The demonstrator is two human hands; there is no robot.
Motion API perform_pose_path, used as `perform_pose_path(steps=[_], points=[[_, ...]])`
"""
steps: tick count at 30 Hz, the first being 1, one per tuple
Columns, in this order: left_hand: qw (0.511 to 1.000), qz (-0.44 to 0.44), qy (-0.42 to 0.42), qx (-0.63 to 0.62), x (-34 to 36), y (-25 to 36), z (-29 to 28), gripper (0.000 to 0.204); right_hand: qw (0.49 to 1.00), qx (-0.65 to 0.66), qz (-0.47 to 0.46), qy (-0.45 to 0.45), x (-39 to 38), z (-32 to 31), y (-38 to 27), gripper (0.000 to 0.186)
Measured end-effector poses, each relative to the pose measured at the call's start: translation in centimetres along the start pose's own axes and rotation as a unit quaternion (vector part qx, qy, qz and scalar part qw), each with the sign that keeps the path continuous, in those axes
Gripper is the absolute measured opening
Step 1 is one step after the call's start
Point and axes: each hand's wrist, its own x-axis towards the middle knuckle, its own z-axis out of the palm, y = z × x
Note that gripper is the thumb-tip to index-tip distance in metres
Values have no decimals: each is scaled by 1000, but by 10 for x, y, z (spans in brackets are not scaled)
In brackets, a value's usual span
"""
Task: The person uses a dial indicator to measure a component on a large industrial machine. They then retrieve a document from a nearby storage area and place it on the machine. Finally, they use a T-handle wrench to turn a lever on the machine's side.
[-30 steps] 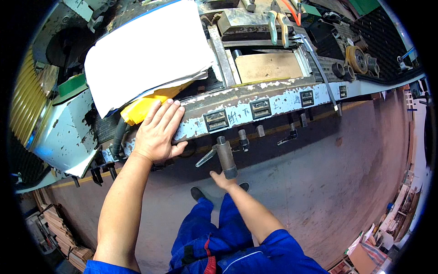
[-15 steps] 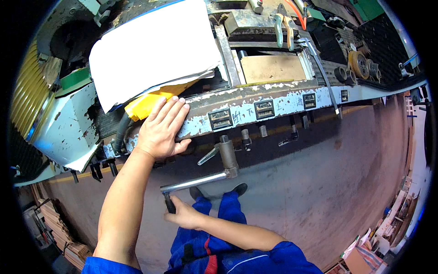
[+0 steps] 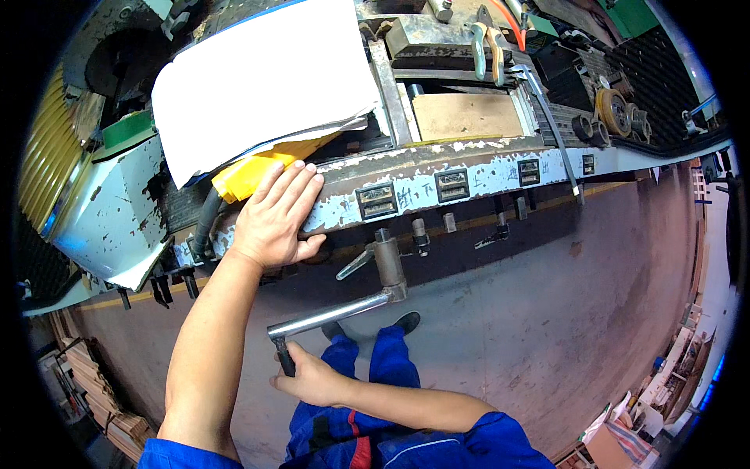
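My left hand (image 3: 275,223) lies flat with its fingers stretched out on the chipped light-blue front rail (image 3: 500,173) of a machine. Its fingertips are against a folded yellow cloth (image 3: 244,178), partly under a stack of white paper (image 3: 266,86). Lower down, my right hand (image 3: 311,378) is closed round the dark grip (image 3: 284,356) of a crank handle. The bright crank arm (image 3: 328,314) runs from that grip up to a metal hub (image 3: 390,262) below the rail. A small lever (image 3: 355,265) sticks out left of the hub.
On the machine lie pliers (image 3: 488,51), a caliper (image 3: 551,121), a brown board (image 3: 467,117) and several round rings (image 3: 613,109). A black hose (image 3: 206,223) hangs left of the cloth. Wooden strips (image 3: 105,391) are stacked at lower left; a cardboard box (image 3: 617,452) stands at lower right.
The crank's grip end and my right hand have shifted slightly left, the grip end also a little lower in view. My left hand stays flat on the rail.
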Motion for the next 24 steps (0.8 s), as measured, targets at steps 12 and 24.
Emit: perform_pose_path(steps=[12,24], points=[[1000,-5,-17,-5,0,0,-1,85,998,45,-41,-17,-30,-10,-19,36],[1000,0,5,-6,0,0,-1,85,991,24,37,125,64,-9,79,63]])
